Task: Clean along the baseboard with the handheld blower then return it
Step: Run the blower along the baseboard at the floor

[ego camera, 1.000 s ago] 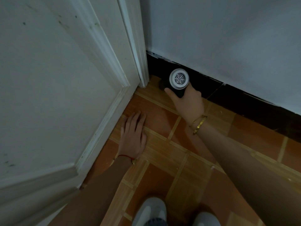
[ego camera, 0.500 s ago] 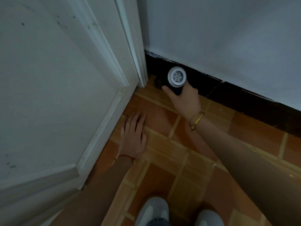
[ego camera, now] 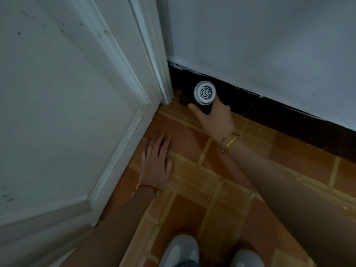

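Note:
My right hand grips the black handheld blower, whose round white rear grille faces me. Its dark nozzle points left and down into the corner where the black baseboard meets the white door frame. My left hand lies flat on the orange floor tiles, fingers spread slightly, holding nothing. It rests beside the bottom of the white door.
The grey-white wall rises above the baseboard. Orange and tan floor tiles fill the area between door and wall. My two light shoes show at the bottom edge.
The blower and my right hand have crept a little left toward the door-frame corner. My left hand has stayed flat on the tiles.

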The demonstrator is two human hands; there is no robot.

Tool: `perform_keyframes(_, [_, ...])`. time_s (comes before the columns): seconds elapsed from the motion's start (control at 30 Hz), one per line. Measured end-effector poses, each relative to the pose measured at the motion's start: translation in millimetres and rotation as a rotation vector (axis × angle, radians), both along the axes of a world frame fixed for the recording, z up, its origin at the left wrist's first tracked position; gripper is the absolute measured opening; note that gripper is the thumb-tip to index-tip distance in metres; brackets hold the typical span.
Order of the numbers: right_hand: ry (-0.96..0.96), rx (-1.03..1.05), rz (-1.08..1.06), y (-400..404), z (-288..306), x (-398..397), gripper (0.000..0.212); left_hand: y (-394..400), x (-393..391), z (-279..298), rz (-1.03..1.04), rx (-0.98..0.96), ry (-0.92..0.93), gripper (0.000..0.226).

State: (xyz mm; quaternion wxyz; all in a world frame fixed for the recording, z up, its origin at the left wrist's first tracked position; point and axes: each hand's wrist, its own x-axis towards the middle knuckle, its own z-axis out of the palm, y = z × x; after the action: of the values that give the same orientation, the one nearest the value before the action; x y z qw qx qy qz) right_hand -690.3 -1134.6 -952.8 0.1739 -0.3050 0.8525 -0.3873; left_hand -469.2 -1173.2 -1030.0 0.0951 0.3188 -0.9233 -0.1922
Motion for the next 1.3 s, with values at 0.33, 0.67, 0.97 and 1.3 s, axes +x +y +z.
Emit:
perform_keyframes(0.33, [0.057,0.036,-0.091,48,4,-11,0.070,1,-1,-1,0.020,0.000,-0.017,0.054])
perform_keyframes(0.67, [-0.199,0.000,0.177,9,3,24,0.046,21,34,9,0.101,-0.018,0.003,0.041])
perform_keyframes(0.97, [-0.248,0.053,0.411,3,13,54,0.027,34,84,13,0.219,0.048,-0.092,0.049])
perform_keyframes(1.3, [-0.265,0.045,0.507,3,13,71,0.025,36,97,20,0.222,0.039,-0.136,0.051])
